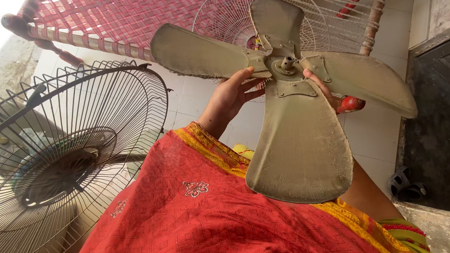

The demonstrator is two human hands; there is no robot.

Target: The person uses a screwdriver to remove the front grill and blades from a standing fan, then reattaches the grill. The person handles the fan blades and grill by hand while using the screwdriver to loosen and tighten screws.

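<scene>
Four broad, dust-coated blades make up the fan blade [295, 109] that the person holds up in front of the chest, above the red cloth [201, 222] with its yellow border. Both hands grip it near the middle: the left hand [230, 95] comes in from the left, its fingers closed against the metal hub plate between the left blade and the near blade, and the right hand [325, 90] is mostly hidden behind the blades, with only a thumb and a bit of finger showing at the right of the hub, pressed on the plate. The hub's short shaft tube points toward the viewer.

Left of the person, near, stands a dark wire fan guard [58, 164], its round cage facing up and right, with the motor housing behind it. Far behind the blade, a lighter wire guard [220, 17] leans against a woven cot [115, 16] with red and white straps and turned, painted legs. Pale floor tiles [379, 133] lie below, and a dark sandal [406, 183] sits on the right beside the doorway.
</scene>
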